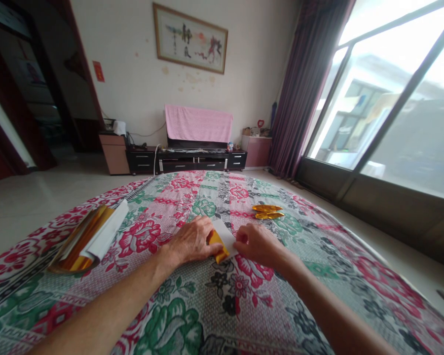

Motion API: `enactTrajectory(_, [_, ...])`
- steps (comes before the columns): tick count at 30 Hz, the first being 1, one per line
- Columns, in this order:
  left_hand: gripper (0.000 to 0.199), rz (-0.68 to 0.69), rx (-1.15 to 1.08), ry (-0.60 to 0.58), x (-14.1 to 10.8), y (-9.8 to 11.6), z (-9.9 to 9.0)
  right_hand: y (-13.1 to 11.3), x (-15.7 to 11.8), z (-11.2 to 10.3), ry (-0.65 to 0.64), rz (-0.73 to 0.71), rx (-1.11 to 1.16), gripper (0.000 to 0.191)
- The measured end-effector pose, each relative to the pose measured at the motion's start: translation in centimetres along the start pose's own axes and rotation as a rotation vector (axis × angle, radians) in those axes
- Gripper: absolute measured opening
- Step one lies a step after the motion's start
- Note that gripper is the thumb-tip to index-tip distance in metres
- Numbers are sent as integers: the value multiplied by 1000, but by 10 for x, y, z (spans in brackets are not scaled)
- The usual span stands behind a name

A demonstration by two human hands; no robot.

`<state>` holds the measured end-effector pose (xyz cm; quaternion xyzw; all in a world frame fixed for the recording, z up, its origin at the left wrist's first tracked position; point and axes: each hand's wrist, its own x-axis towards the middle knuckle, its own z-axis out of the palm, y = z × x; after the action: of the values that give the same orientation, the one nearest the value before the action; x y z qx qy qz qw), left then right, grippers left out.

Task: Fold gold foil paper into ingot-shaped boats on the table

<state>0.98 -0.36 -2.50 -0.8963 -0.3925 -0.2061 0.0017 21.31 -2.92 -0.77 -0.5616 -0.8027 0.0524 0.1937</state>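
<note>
A sheet of gold-and-white paper (225, 235) lies on the patterned tablecloth in front of me, its white side up and its left part folded over to show gold. My left hand (192, 240) is closed on the folded gold part, with the thumb lying across it. At the right edge of the white part, my right hand (258, 245) has its fingers curled together in a pinch on the paper. Two boat-shaped folded gold papers (268, 212) rest side by side beyond my right hand.
On the left of the table (177, 276) lies an open packet of gold and white paper sheets (92, 236). Across the room, a low black cabinet (192, 162) stands under a pink cloth (199, 123). A large window (388, 98) is on the right.
</note>
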Motion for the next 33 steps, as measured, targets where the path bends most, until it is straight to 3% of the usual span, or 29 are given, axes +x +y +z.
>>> enactTrajectory(2, [35,1,7,-8,0,0,1,-3,-1,-3,36,-102,21,10])
enactTrajectory(6, [36,-5,-16,8,0,-1,3,-12,-3,-3,-96,-303,193,22])
enactTrajectory(16, [28,-26,-6,19,-1,1,1,-16,-11,-2,-209,-373,224,25])
enactTrajectory(33, [25,71,13,-50,-1,-2,-3,-24,-10,-4,-218,-421,47,17])
